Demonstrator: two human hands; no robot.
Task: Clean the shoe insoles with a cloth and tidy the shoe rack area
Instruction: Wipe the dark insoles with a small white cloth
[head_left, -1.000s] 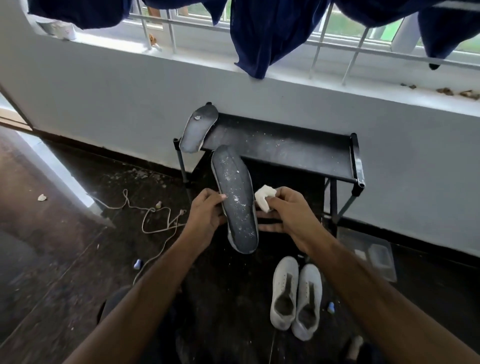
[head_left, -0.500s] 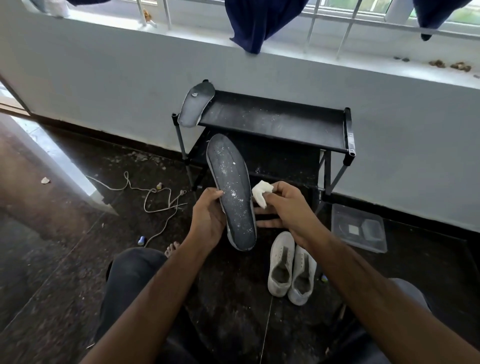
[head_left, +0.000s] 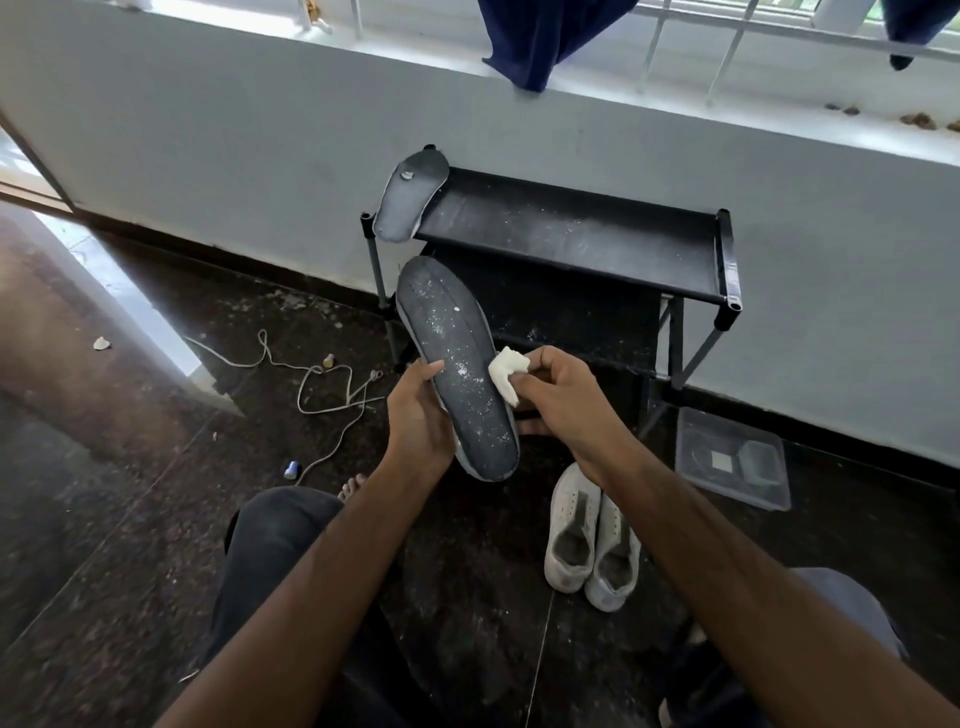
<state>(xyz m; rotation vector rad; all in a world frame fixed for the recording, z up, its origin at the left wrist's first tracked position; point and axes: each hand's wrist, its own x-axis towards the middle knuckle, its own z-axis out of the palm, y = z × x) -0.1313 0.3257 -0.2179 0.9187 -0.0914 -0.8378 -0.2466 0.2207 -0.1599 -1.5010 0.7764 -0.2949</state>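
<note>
- Shoe rack (head_left: 571, 239): stands against the wall, its top shelf dusted with pale specks, probably waiting its turn for tidying.
- Held insole (head_left: 460, 374): dark, speckled white, raised in front of the rack and tilted up toward the person so its dirty face is exposed for wiping.
- Second insole (head_left: 410, 195): lies across the rack's left top corner, apparently parked there.
- White shoes (head_left: 592, 540): side by side on the floor, just below the hands.
- Left hand (head_left: 418, 415): grips the held insole's left edge, steadying it.
- Right hand (head_left: 558, 397): fingers curled, pinching the cloth.
- Cloth (head_left: 508, 371): wadded, touching the insole's right edge.
</note>
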